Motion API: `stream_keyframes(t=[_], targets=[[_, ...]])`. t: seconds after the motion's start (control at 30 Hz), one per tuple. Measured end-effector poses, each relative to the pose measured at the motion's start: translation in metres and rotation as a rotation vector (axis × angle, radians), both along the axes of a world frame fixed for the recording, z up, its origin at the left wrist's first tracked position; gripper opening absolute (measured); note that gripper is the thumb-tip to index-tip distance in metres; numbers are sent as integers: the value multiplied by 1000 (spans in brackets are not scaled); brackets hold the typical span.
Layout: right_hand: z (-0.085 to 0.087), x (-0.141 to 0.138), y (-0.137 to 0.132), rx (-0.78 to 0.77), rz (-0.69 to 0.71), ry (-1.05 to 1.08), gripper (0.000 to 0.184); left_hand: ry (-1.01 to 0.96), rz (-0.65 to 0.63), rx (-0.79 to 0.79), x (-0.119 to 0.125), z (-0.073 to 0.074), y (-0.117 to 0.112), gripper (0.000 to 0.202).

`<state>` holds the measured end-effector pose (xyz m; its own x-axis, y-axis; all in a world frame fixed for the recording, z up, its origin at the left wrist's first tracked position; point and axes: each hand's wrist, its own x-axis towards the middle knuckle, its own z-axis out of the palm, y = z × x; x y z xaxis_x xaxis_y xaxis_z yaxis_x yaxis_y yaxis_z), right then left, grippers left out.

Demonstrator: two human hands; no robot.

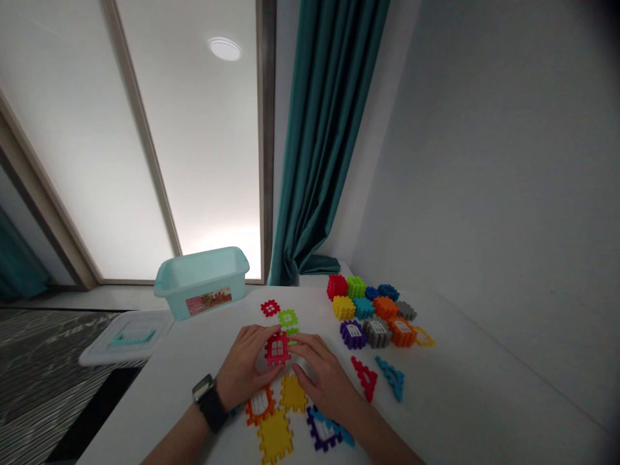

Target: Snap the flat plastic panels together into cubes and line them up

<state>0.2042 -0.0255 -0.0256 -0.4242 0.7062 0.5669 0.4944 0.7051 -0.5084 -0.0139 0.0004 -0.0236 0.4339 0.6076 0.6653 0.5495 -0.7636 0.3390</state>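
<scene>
My left hand (245,371), with a dark watch on its wrist, and my right hand (322,374) meet on a white table (460,400). Between the fingertips of both stands a red window-shaped interlocking tile (277,349), held upright. A green tile (288,318) and a small red tile (270,307) lie just beyond it. Below my hands lie an orange window tile (259,403), two yellow tiles (292,394) and a purple tile (322,434), partly under my right forearm.
A heap of coloured tiles (375,313) sits at the back right, with a red triangle (365,378) and a blue triangle (392,378) nearer. A mint plastic bin (203,281) and its clear lid (126,336) stand at the table's left edge. A teal curtain (324,129) hangs behind.
</scene>
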Motion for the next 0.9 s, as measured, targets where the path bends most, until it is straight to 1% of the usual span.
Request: stream_keyframes(t=[0.27, 0.4, 0.47, 0.6, 0.77, 0.9], targets=[[-4, -2, 2, 24, 11, 39, 24, 42, -45, -36, 2, 0, -2, 53], [-6, -1, 4, 15, 12, 38, 23, 53, -56, -25, 2, -2, -1, 55], [-6, 0, 5, 11, 2, 34, 24, 63, -41, -15, 0, -2, 1, 57], [-4, 6, 8, 4, -33, 32, 24, 90, 37, -8, -7, -2, 4, 58], [-4, 11, 12, 33, -61, 38, 26, 100, 82, -10, -12, -2, 7, 45], [-5, 10, 12, 33, -39, 16, 28, 109, 68, -17, -12, -5, 8, 41]])
